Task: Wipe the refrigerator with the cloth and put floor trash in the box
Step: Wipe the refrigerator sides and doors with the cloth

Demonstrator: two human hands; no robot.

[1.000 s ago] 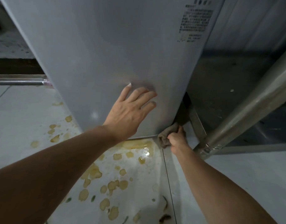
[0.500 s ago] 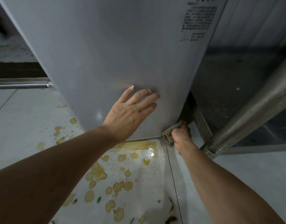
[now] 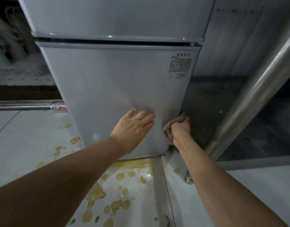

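- Refrigerator (image 3: pixel 118 82): grey, two doors, standing on stained floor (image 3: pixel 123 185).
- Left hand (image 3: pixel 132 128): fingers straight, flat against lower door.
- Right hand (image 3: pixel 180 130): gripping bunched cloth (image 3: pixel 169 128) against door's lower right edge.

- A pale grey tiled floor (image 3: pixel 26 141) fills the lower part of the view, crossed by thin dark grout lines.
- Yellowish-brown spill blotches (image 3: pixel 114 205) are scattered over the tiles at lower centre, with a wider glossy puddle of the same colour (image 3: pixel 132 164) further up.
- A thick, shiny stainless-steel post (image 3: pixel 255 89) slants across the right side.
- A thin horizontal metal pipe (image 3: pixel 22 107) runs along the left edge.
- A dull grey metal side panel (image 3: pixel 211 108) stands at centre right.
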